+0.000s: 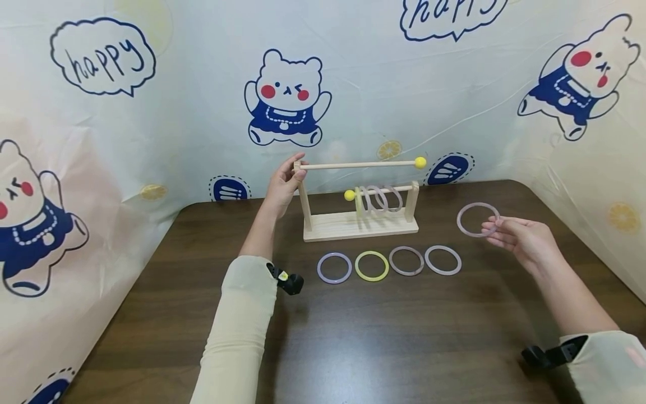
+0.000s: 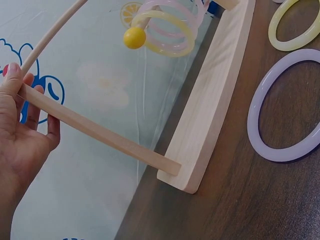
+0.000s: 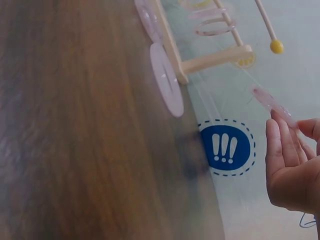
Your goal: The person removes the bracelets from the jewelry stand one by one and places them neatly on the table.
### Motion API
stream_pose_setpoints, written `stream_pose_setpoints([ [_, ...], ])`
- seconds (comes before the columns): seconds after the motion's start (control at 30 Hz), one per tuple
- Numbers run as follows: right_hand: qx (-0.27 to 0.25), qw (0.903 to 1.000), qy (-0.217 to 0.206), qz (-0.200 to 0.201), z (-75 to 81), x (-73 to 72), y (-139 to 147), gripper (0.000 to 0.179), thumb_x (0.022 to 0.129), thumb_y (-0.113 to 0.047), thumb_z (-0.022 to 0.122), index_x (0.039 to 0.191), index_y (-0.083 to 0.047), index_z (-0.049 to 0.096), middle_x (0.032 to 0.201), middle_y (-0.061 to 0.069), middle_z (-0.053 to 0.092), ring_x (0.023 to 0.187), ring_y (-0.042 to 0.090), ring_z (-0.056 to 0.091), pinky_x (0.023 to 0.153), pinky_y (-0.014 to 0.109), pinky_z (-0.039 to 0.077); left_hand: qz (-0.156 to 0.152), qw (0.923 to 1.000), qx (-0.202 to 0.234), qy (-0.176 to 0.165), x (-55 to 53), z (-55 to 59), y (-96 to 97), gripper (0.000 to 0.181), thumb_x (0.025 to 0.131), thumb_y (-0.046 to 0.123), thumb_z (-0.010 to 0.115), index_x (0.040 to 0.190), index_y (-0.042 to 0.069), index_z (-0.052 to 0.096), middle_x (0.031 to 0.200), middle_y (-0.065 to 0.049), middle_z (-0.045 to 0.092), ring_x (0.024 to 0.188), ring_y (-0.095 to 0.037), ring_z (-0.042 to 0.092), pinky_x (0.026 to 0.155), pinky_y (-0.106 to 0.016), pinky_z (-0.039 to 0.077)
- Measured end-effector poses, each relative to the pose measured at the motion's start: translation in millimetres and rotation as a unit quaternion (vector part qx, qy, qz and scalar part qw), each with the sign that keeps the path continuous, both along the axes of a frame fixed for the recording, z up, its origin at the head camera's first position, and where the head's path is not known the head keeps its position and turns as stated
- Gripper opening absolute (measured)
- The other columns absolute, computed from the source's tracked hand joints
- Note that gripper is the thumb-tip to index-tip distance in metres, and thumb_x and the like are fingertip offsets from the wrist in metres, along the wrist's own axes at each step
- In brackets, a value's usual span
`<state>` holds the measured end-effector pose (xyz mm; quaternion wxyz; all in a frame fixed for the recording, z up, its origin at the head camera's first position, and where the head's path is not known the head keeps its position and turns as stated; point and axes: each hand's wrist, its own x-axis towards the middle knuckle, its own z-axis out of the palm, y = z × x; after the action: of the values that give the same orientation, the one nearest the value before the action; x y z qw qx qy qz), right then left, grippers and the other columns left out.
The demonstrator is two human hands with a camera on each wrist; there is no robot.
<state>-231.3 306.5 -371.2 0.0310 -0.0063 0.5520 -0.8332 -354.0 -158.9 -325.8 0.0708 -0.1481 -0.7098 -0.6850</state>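
Observation:
A wooden stand point(image 1: 360, 226) with two rods sits toward the far side of the table. My left hand point(image 1: 282, 189) grips the top of its left post point(image 2: 100, 129), thumb and fingers around the end where the upper rod point(image 1: 358, 165) joins. That rod carries no ring and ends in a yellow ball point(image 1: 420, 163). On the lower rod hang a yellow-green ring point(image 1: 359, 203) and several pale pink-purple rings. Right of the stand, my right hand point(image 1: 530, 242) pinches a translucent pinkish ring point(image 1: 459, 220) by its edge, raised off the table in the right wrist view.
In front of the stand lie a blue-purple ring point(image 1: 319, 268), a yellow ring point(image 1: 372, 279), a greyish-purple ring point(image 1: 406, 274) and a pale lilac ring point(image 1: 444, 273) in a row. Behind the brown table point(image 1: 383, 348) hangs a printed cloth point(image 1: 363, 112) with cartoon bears.

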Motion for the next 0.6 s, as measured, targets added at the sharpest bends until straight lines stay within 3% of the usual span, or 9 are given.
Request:
stream_pose_setpoints([
  [0.07,0.0,1.0,0.0,0.004,-3.0,1.3,2.4,0.024,0.091,0.004,0.052,0.084,-0.003,0.073,0.081,0.012,0.07,0.075,0.02,0.068,0.065,0.031,0.052,-0.004,1.0,0.002,-0.007,4.9,4.4,1.6,0.045,0.093,0.012,0.053,0.138,0.011,0.044,0.125,-0.01,0.052,0.096,-0.012,0.047,0.082,-0.026,0.039],
  [0.2,0.001,0.9999,-0.002,0.012,-7.8,4.2,6.8,0.023,0.092,0.003,0.052,0.085,-0.003,0.073,0.083,0.012,0.07,0.076,0.02,0.068,0.066,0.031,0.052,-0.004,0.9999,0.006,-0.01,4.9,3.4,1.6,0.045,0.093,0.013,0.053,0.138,0.012,0.045,0.126,-0.009,0.052,0.098,-0.012,0.047,0.083,-0.026,0.038],
  [0.3,0.0,0.9997,-0.001,0.024,-11.2,6.1,10.0,0.024,0.092,0.004,0.05,0.087,-0.003,0.073,0.083,0.012,0.07,0.077,0.02,0.068,0.067,0.031,0.052,0.003,1.0,0.006,-0.005,-0.8,-2.2,0.4,0.045,0.092,0.016,0.055,0.136,0.016,0.047,0.124,-0.007,0.053,0.099,-0.013,0.048,0.084,-0.028,0.039],
  [0.6,0.014,0.9988,-0.002,0.047,-17.7,9.8,17.4,0.028,0.093,0.006,0.047,0.087,-0.003,0.073,0.085,0.013,0.07,0.078,0.02,0.068,0.068,0.031,0.052,0.001,0.9999,0.01,-0.006,-1.0,-1.9,1.1,0.043,0.093,0.014,0.054,0.136,0.016,0.047,0.123,-0.006,0.054,0.101,-0.014,0.047,0.085,-0.029,0.038],
])
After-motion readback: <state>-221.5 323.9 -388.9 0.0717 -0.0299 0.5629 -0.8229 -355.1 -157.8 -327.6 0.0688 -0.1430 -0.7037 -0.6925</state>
